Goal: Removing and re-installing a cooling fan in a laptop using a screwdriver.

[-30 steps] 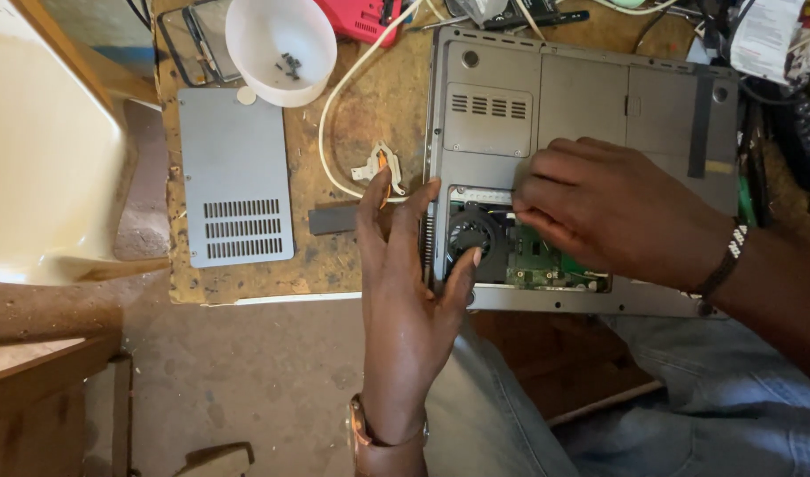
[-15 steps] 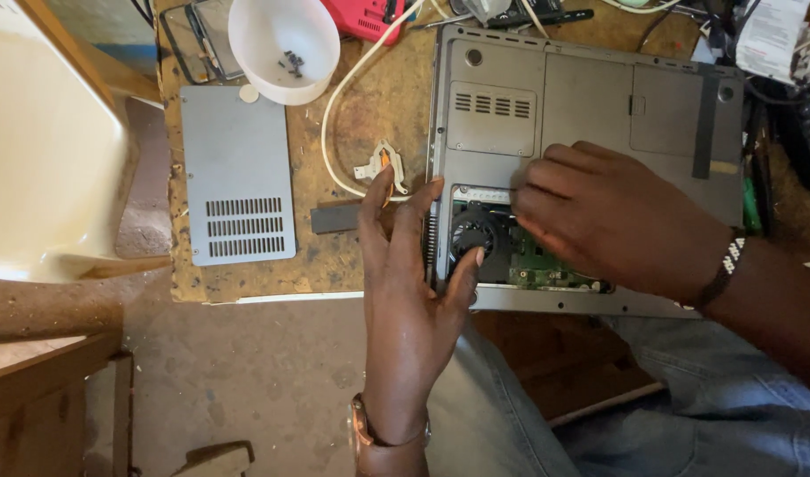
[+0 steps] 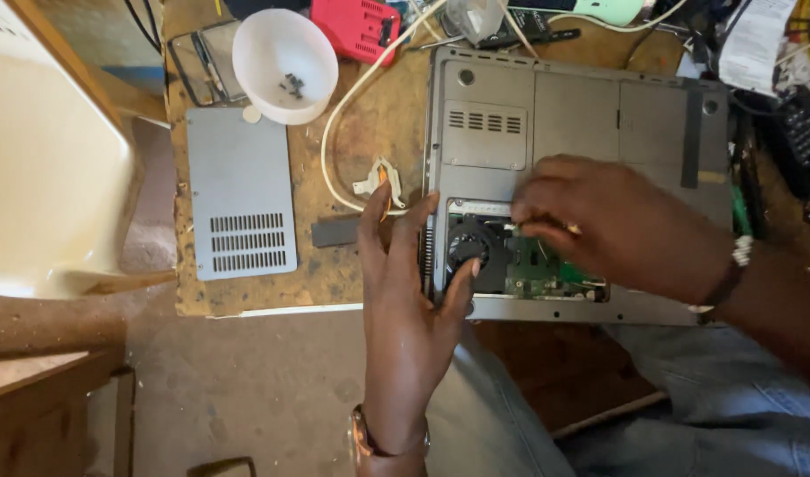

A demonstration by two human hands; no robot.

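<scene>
Barely any change: our left hand stays flat, released against the upturned laptop, right hand still pinching inside the opened bay by the fan, grasp unclear.

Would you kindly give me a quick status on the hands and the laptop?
Left hand open, steadying laptop edge by the fan. Right hand fingertips in the open bay. Removed cover panel lies left.

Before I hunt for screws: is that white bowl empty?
Not empty. The white bowl stands upright and holds a few small dark bits, likely screws, on its bottom.
</scene>
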